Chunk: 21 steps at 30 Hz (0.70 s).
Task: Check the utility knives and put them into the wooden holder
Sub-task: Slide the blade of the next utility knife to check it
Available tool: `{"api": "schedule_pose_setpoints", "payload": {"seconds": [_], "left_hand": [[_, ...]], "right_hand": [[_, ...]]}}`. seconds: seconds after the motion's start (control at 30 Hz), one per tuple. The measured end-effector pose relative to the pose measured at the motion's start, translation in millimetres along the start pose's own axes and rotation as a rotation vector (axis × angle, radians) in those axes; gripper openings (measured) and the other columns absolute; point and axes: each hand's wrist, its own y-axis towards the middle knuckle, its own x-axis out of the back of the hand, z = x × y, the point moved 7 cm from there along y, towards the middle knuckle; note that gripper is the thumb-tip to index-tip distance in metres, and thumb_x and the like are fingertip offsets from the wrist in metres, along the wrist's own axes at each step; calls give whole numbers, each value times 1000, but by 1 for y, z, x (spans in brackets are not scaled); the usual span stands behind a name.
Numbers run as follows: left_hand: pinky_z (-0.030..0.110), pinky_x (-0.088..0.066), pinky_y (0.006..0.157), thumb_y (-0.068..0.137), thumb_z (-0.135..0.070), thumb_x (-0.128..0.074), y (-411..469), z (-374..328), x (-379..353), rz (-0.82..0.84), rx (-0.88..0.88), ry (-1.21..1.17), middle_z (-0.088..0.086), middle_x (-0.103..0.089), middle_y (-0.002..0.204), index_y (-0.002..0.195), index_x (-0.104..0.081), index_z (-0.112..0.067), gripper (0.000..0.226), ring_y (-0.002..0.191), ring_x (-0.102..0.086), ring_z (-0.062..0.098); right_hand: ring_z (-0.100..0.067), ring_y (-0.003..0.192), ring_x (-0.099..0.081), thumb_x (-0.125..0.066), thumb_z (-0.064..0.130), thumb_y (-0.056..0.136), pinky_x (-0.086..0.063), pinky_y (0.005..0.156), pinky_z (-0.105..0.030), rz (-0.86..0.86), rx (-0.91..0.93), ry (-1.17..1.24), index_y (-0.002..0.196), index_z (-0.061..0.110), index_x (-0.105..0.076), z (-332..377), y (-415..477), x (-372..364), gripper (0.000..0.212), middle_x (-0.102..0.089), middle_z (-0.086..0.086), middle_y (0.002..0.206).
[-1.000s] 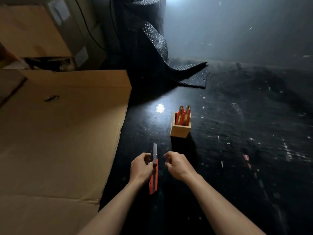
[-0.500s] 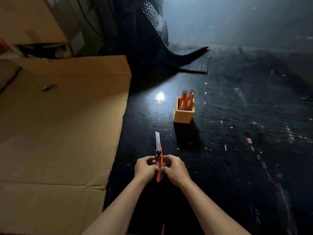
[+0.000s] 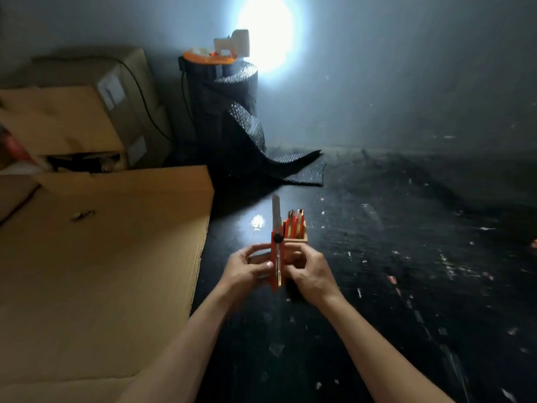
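Mid-check: left hand and right hand both pinch the orange utility knife, blade out at frame centre; retract it next, then drop into the small wooden holder I'd guess.

The wooden holder is mostly hidden behind the two hands and the red utility knife they hold upright, so only its top rim and right wall show. The right hand covers the knife's far side, and the left hand shows motion blur at its fingertips. How many knives stand in the holder is hard to count, perhaps three. Both forearms run off the bottom edge. The flattened cardboard is cut off at left.
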Motion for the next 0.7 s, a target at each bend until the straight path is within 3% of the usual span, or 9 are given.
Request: {"api": "schedule_pose_setpoints", "payload": {"seconds": [0.13,0.27,0.37,0.43,0.5,0.57,0.7], "left_hand": [[39,-67,76,89,18,-63,-2,-71,-34,67,-149,-3,20,-79,115,125,-67,-3,41,84,-80,24],[40,-65,79,87,27,-53,2,-118,-53,77,-250,21,16,-80,109,123,-69,-4,50,83,-80,23],[35,-67,72,88,28,-48,5,-143,-69,88,-297,40,12,-82,104,120,-72,-5,52,81,-81,20],[35,-66,69,90,23,-57,3,-158,-81,103,-349,44,13,-82,103,121,-72,-3,43,83,-81,23],[40,-66,74,90,16,-64,3,-171,-91,103,-397,35,16,-82,107,121,-72,-4,38,88,-81,28],[47,-65,83,91,13,-66,5,-181,-99,94,-427,26,18,-81,110,121,-73,-5,36,93,-80,34],[51,-63,86,88,12,-69,7,-192,-111,82,-449,17,16,-81,109,117,-75,-10,37,92,-79,36]], "right_hand": [[-18,88,-76,-78,17,84,-63,79,-45,-80,125,-37,121,10,-64,61,18,45,40,-76,-6,97],[-7,90,-69,-77,28,87,-60,80,-27,-257,304,-215,117,24,-65,126,27,88,33,-71,3,101],[-8,94,-67,-74,28,90,-58,82,-23,-334,440,-315,114,30,-67,167,27,109,25,-68,4,110],[-13,98,-67,-72,22,92,-58,85,-24,-342,517,-379,114,26,-68,186,27,117,23,-68,0,114],[-12,96,-65,-71,20,92,-55,83,-16,-368,588,-454,111,21,-69,200,27,124,19,-69,-2,113],[-4,91,-60,-70,19,93,-42,76,-1,-414,607,-523,109,18,-70,208,26,130,16,-70,-1,111],[-5,89,-61,-69,18,94,-34,72,3,-455,616,-552,110,16,-71,216,24,140,17,-72,-2,110]]}}
